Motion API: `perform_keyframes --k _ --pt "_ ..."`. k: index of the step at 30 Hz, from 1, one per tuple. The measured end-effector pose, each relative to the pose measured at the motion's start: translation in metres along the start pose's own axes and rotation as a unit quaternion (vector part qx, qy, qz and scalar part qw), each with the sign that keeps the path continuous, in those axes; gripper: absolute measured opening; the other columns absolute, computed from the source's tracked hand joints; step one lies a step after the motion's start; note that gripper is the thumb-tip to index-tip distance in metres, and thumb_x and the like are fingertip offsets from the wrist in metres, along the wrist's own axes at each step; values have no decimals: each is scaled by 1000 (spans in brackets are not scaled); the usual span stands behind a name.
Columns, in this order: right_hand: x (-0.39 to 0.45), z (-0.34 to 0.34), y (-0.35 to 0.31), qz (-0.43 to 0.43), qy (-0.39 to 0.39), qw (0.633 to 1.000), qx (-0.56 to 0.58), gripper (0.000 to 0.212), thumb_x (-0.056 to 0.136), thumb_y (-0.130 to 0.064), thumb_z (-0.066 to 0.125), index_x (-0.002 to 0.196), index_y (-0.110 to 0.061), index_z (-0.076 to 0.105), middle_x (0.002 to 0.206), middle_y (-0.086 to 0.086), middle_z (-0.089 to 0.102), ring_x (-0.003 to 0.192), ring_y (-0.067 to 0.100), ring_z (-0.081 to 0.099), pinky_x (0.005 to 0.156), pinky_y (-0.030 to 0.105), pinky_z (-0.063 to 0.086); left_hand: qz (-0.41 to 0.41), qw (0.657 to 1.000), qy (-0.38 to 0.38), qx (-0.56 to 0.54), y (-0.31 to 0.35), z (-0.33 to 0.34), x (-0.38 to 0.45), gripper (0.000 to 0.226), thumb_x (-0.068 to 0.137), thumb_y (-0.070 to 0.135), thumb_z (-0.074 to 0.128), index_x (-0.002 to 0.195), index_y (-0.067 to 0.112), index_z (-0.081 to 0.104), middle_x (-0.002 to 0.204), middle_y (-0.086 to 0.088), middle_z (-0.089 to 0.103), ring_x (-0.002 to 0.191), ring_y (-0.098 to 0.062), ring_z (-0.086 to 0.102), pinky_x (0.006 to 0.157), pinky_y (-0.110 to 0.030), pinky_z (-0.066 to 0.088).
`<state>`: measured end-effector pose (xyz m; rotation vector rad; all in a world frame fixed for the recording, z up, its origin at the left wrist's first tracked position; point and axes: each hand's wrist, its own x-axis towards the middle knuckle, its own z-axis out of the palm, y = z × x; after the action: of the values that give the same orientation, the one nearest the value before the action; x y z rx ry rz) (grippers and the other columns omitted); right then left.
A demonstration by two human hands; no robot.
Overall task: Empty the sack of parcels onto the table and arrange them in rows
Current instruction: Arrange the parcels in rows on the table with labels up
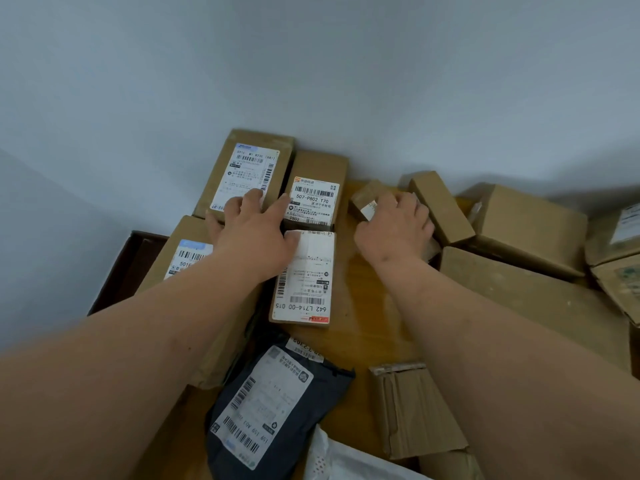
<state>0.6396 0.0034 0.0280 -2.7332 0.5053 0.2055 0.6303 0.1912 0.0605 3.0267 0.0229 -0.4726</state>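
Observation:
Cardboard parcels lie on a wooden table [360, 306] against a pale wall. My left hand [256, 230] rests flat with fingers spread across the near end of a tall labelled box [249, 168], touching the "507-P802" box [317, 188] and the "642" box [304, 282]. Another labelled box [183, 251] sits under my left forearm. My right hand [394, 226] is closed over a small brown box [367, 199] at the table's back. A dark grey mailer bag [273, 407] lies near me. The white sack [343, 459] shows at the bottom edge.
A loose heap of brown boxes [526, 226] fills the right side, with a narrow box [440, 206] leaning beside my right hand. A torn cardboard parcel [415, 410] lies front right. The table's left edge [114, 275] drops to a dark gap.

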Motion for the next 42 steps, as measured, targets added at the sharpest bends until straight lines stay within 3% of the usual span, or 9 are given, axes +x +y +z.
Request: perform_keyframes --k 3,7,13,18,26,30,33,37,42 --pt "0 4 11 9 -64 996 -61 62 85 -18 51 143 -32 34 154 13 25 138 39 24 115 49 19 27 1000 -4 -2 3 4 0 56 100 45 34 153 46 17 165 -1 9 151 -28 1 118 -63 -3" --pt "-1 2 7 3 -64 995 -78 67 88 -19 54 147 -37 28 147 14 30 134 37 30 108 51 26 35 999 -20 2 9 3 -1 51 102 53 24 152 47 21 165 -2 9 152 -27 1 118 -62 -5" --pt "13 -9 -3 71 -46 988 130 67 88 -46 65 144 -28 34 144 14 33 132 38 33 103 52 36 48 997 -53 41 11 1 -1 69 91 75 30 153 47 15 167 4 -1 153 -28 -4 118 -64 -5" --pt "21 -3 -19 82 -93 970 209 83 88 -57 60 154 -28 19 154 14 21 138 41 25 113 46 27 37 997 -61 22 13 5 0 70 90 74 36 152 47 16 166 5 -4 152 -27 -6 117 -65 1" --pt "10 12 -9 75 -163 952 248 83 92 -34 62 157 -32 10 147 13 33 130 36 43 103 42 42 38 997 -66 24 14 2 1 69 90 72 38 152 48 17 166 4 -2 152 -28 -3 118 -63 7" --pt "10 14 -8 61 -138 950 273 70 93 -16 58 153 -22 23 141 13 47 120 31 55 97 41 52 39 996 -70 33 17 -1 2 65 93 68 38 152 47 19 166 3 0 151 -30 -1 117 -61 10" --pt "3 5 1 8 -65 981 184 49 94 -19 54 142 -16 42 136 11 50 122 31 50 98 41 47 45 996 -73 40 16 -3 2 61 95 64 37 151 47 21 166 3 2 151 -31 1 116 -60 11" --pt "2 -17 17 -45 96 994 1 45 86 -22 55 131 -22 52 143 9 41 130 33 34 108 45 27 43 995 -77 39 16 -6 1 56 99 56 33 153 47 20 166 4 2 151 -29 1 117 -58 9" --pt "12 -28 42 73 17 996 -55 65 84 -15 52 144 -35 35 161 14 14 145 37 14 117 50 10 57 997 -44 36 23 -6 -3 55 101 51 30 154 43 18 166 2 -2 152 -27 -5 120 -57 2"
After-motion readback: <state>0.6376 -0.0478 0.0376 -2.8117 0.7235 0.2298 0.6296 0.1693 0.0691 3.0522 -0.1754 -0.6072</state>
